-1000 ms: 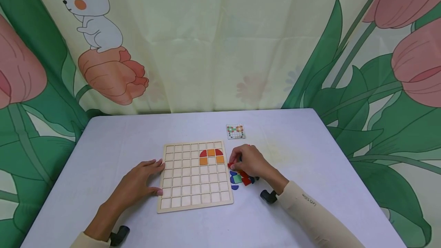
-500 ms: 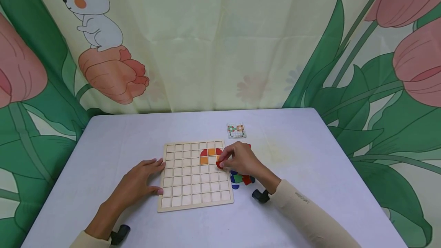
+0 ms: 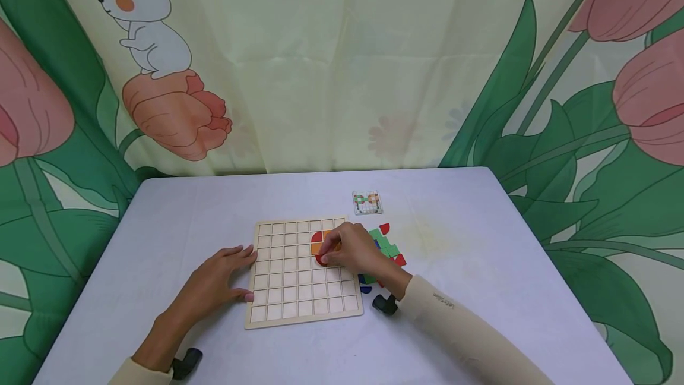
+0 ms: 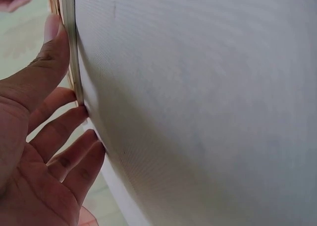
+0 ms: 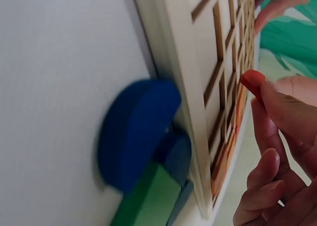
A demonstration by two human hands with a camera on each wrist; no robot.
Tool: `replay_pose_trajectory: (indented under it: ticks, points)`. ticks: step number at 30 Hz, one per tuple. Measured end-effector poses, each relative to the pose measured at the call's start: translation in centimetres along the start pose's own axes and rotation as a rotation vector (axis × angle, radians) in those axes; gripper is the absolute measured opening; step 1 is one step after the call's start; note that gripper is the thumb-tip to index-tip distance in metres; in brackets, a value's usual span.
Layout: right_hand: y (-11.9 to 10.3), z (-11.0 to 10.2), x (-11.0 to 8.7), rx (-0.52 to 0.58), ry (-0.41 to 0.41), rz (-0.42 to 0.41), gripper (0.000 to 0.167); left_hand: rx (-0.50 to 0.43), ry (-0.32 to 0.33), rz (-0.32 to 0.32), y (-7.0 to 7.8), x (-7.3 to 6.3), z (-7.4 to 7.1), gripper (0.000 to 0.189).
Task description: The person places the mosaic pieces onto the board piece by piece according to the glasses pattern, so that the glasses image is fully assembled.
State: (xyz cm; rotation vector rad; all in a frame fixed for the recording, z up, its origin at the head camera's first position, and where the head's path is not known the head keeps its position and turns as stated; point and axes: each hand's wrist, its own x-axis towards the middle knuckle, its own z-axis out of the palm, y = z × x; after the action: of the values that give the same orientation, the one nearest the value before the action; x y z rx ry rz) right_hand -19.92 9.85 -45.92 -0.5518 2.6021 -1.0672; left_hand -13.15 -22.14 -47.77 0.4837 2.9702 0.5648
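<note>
A: Where's the R hand (image 3: 350, 248) rn?
B: Over the board's upper R area, in from the R, forearm slanting up from the lower R. Thumb + forefinger are clamped on a red pc (image 3: 321, 260), other fingers bent.
A: And the red pc, exact loc?
B: Above the gridded board (image 3: 290, 278), head view puts it just below the L orange square (image 3: 316, 248). Can't tell if it's touching the board.
A: L hand (image 3: 219, 275)?
B: At the board's L edge, fingers loosely extended, thumb apart from them, tips touching the edge. Not gripping anything.
A: Diff vs. earlier frames?
B: 1 s ago the R hand was off the board's R side, over the loose pcs (image 3: 383, 242), w/ red at its fingertips. 0.5 s ago it was at the board's R columns. Now it's farther L and hides the R orange square. More of the loose pcs show, incl. green ones. L hand + board: basically same spot.
A: Anything else nearby?
B: Small pattern card (image 3: 367, 202) on the table (image 3: 214, 212), beyond the board's far R corner. R wrist view: a blue pc (image 5: 133, 137) beside the board's edge, green pc (image 5: 153, 198) next to it.
</note>
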Motion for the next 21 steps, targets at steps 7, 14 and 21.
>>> replay_pose_trajectory:
  ticks: [7,14,21]
  points:
    - [-0.5,0.9,0.7,-0.072,0.008,0.005,0.011,-0.004,0.002,-0.001,0.0,0.0,0.0,0.092]
    - [-0.5,1.2,1.0,-0.197,0.058,-0.022,0.015,-0.024,0.002,-0.016,0.0,0.2,0.2,0.091]
    - [-0.1,1.4,1.0,-0.244,0.07,-0.047,0.021,-0.018,0.0,-0.023,0.0,0.2,0.3,0.091]
